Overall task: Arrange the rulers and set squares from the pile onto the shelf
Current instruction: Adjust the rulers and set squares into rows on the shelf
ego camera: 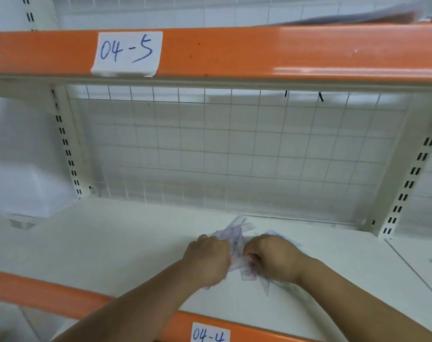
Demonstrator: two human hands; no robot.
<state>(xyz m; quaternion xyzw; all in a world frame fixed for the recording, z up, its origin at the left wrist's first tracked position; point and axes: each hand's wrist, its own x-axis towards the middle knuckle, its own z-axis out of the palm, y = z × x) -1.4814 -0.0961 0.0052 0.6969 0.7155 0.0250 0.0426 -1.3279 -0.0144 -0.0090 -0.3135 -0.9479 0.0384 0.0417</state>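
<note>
We see the pile [237, 234] of clear rulers and set squares lying on the shelf [111, 245], a bit right of the middle and close to the near edge. The pieces are see-through with purple marks, and they point out every way. They are blurry, so we cannot count them.

Both hands are on the pile, side by side. The right hand [273, 257] has its fingers and thumb curled round some pieces and holds them. The left hand [207, 257] lies on the left side of the pile. Its fingers are hidden, so we cannot tell if it holds anything.

The near edge [37, 290] of the shelf is orange, with a white label [210, 334] that says 04-4. At the far side stands a white wire grid [210, 149]. Above it runs an orange rail [259, 50] with a tag [127, 53] that says 04-5.
</note>
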